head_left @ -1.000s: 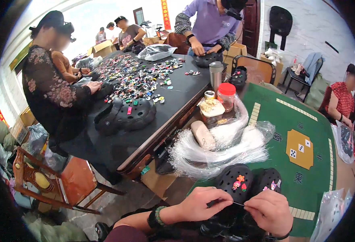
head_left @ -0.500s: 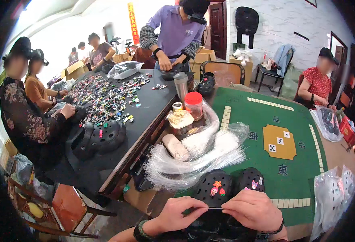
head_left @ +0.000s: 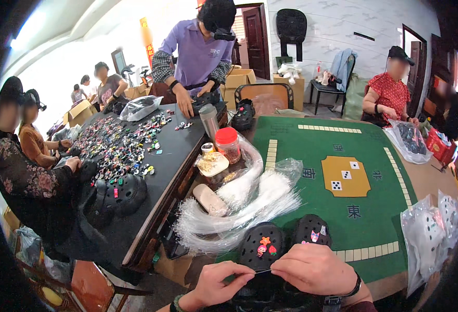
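Observation:
My left hand (head_left: 219,284) and my right hand (head_left: 316,270) meet at the lower edge, fingertips pinched on a thin clear plastic strand (head_left: 262,271) stretched between them. Just beyond them, a pair of black clog shoes (head_left: 283,242) with small coloured charms rests on the green table (head_left: 343,208). More black shoe material lies under my hands, mostly hidden. To the left of the shoes spreads a bundle of clear plastic strands (head_left: 229,216) in a clear bag.
A red-lidded jar (head_left: 228,144), a metal flask (head_left: 208,120) and a food tub (head_left: 211,164) stand at the green table's left edge. A black table (head_left: 156,171) holds several charms and black clogs. Other people work around both tables. Bags of white items (head_left: 431,234) lie right.
The view has swung left and tilted up, so both tables sit further right. My hands have stayed together on the strand above the black shoes.

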Available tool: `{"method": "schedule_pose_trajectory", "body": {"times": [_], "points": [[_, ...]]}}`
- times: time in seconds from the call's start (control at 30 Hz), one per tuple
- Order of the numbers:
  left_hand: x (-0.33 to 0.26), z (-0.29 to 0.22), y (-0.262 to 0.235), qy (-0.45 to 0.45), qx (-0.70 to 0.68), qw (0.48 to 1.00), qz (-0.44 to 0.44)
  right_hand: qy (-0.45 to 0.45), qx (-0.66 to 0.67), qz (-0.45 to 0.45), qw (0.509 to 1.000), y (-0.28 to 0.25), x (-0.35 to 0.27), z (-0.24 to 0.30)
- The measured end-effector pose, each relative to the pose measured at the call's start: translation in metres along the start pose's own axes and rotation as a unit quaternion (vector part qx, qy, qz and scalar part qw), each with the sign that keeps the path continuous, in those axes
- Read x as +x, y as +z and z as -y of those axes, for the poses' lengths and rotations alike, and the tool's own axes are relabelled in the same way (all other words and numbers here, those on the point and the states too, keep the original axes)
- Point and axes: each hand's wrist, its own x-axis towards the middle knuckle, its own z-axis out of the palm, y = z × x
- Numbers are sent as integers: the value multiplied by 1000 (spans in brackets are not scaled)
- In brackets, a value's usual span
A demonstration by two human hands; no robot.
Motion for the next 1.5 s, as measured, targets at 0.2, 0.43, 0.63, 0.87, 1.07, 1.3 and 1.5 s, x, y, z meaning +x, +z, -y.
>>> {"method": "schedule_pose_trajectory", "body": {"times": [0.2,0.43,0.63,0.87,1.07,1.3,1.5], "points": [[-1,-3,2,-50,-3,999,-2,4,-9,-8,1000,-2,-3,1],[-2,-4,5,-39,-27,999,-9,6,6,-2,1000,0,-5,3],[-4,-2,7,-25,-31,999,-2,-5,4,-2,1000,-5,-10,-2],[-2,-3,9,-2,-25,1000,7,-18,11,17,1000,-7,-14,-5],[-2,-4,11,-32,-35,999,1,-34,14,34,999,-4,-15,-6],[-3,-4,9,-22,-27,999,-2,-15,-9,6,1000,-8,-14,-3],[-6,-2,12,-26,-38,999,-25,-31,5,50,998,-9,-21,-7]]}}
